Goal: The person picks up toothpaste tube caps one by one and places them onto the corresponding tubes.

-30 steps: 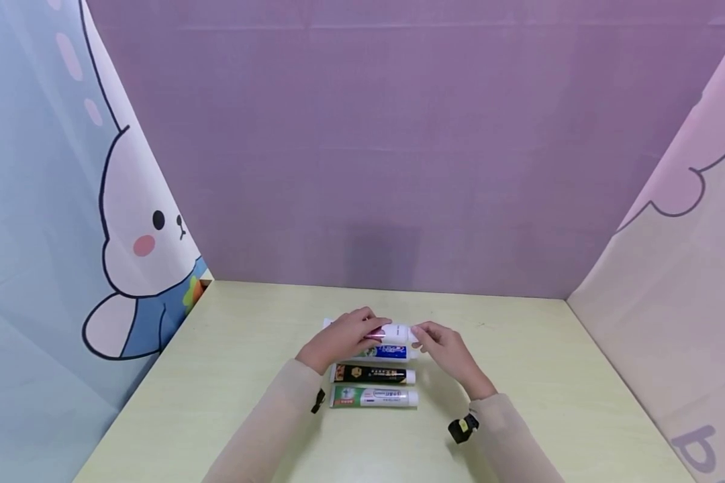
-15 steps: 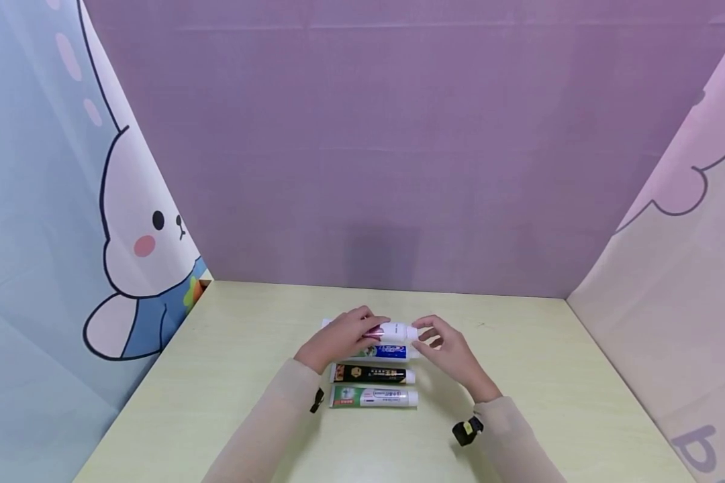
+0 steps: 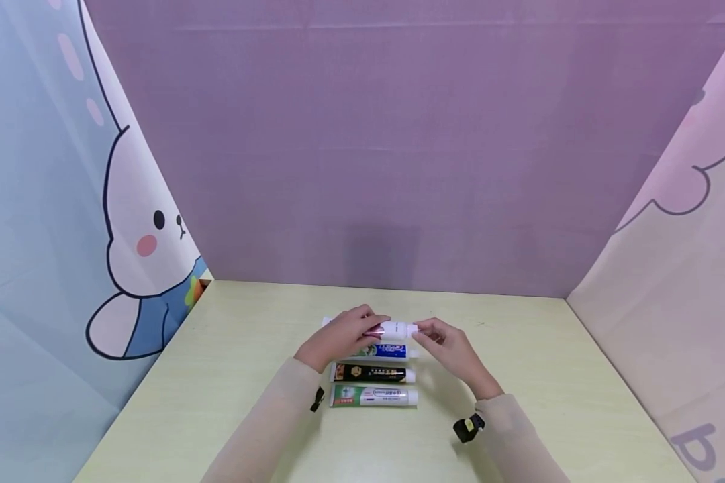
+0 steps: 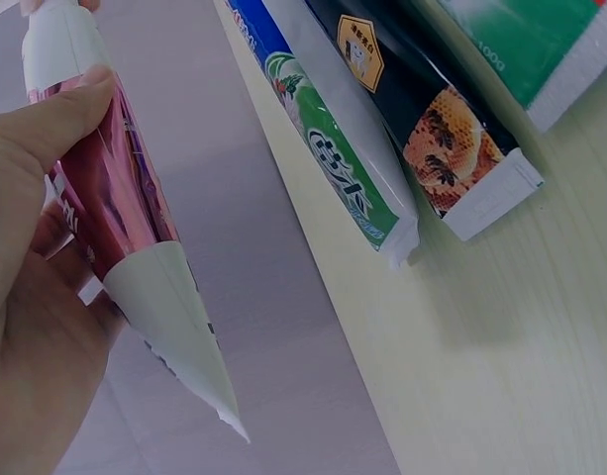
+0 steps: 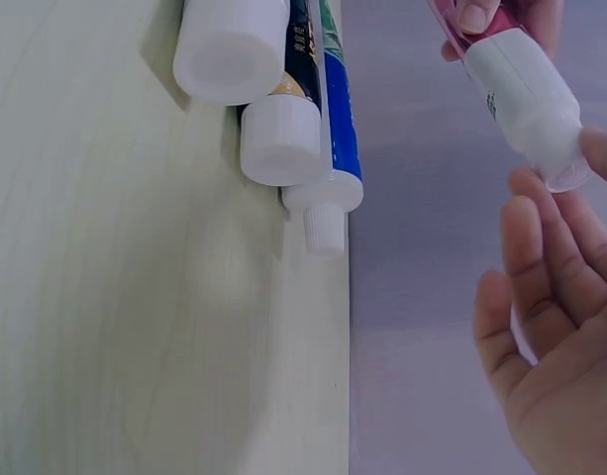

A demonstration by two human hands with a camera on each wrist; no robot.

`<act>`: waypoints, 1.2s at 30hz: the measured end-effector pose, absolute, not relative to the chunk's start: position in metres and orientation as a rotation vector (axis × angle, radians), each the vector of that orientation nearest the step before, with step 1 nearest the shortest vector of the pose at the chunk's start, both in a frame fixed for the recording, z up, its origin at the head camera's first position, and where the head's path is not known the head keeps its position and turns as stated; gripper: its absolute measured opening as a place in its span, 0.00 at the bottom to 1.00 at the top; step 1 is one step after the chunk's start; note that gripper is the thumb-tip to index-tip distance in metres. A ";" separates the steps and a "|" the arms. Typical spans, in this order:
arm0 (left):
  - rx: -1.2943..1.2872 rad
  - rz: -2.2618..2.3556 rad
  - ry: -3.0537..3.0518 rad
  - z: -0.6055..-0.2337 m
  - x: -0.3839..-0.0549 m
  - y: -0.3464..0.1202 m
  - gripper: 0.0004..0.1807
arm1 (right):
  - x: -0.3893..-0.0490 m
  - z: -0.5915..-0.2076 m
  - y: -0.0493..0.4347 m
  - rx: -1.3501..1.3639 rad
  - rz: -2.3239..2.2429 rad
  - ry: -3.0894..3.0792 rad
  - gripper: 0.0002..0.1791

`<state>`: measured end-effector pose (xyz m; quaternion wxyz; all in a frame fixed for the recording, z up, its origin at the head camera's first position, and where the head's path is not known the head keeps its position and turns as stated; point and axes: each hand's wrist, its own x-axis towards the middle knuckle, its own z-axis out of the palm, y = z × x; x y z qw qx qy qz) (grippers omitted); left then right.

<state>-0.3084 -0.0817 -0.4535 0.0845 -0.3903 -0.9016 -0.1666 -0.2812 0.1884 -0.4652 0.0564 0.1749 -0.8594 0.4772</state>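
My left hand (image 3: 341, 339) grips a white and pink-red toothpaste tube (image 4: 135, 193), its thumb across the coloured band and its fingers underneath. The flat end of this tube points toward the lower right in the left wrist view. At the other end, the thumb and fingertips of my right hand (image 3: 453, 350) pinch the white cap (image 5: 558, 153); the remaining fingers are spread and loosely bent. The held tube is up off the tabletop, beyond a blue and green toothpaste tube (image 3: 391, 351) that my left hand partly covers in the head view.
Nearer to me lie a black toothpaste tube (image 3: 379, 373) and a green and white one (image 3: 374, 396), roughly parallel, caps to the right. They rest on a pale wooden table (image 3: 248, 402). A purple cloth (image 3: 362, 147) hangs behind, with printed cloths at both sides.
My right hand drew back slightly, its fingers opening off the cap half a second ago, and now pinches the cap again. My left hand and the lying tubes have hardly moved.
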 end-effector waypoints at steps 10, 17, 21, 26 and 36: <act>-1.156 -0.485 -2.694 -0.453 -0.307 -0.081 0.26 | -0.282 -0.468 0.185 0.469 1.489 -2.646 0.16; -1.157 -0.502 -2.703 -0.456 -0.307 -0.083 0.26 | -0.267 -0.451 0.180 0.581 1.497 -2.605 0.20; -1.157 -0.505 -2.701 -0.455 -0.307 -0.084 0.26 | -0.267 -0.450 0.182 0.729 1.433 -2.484 0.23; -1.164 -0.511 -2.690 -0.455 -0.308 -0.084 0.26 | -0.283 -0.472 0.191 0.777 1.367 -2.426 0.22; -1.185 -0.494 -2.663 -0.457 -0.308 -0.083 0.26 | -0.283 -0.473 0.191 0.735 1.318 -2.458 0.17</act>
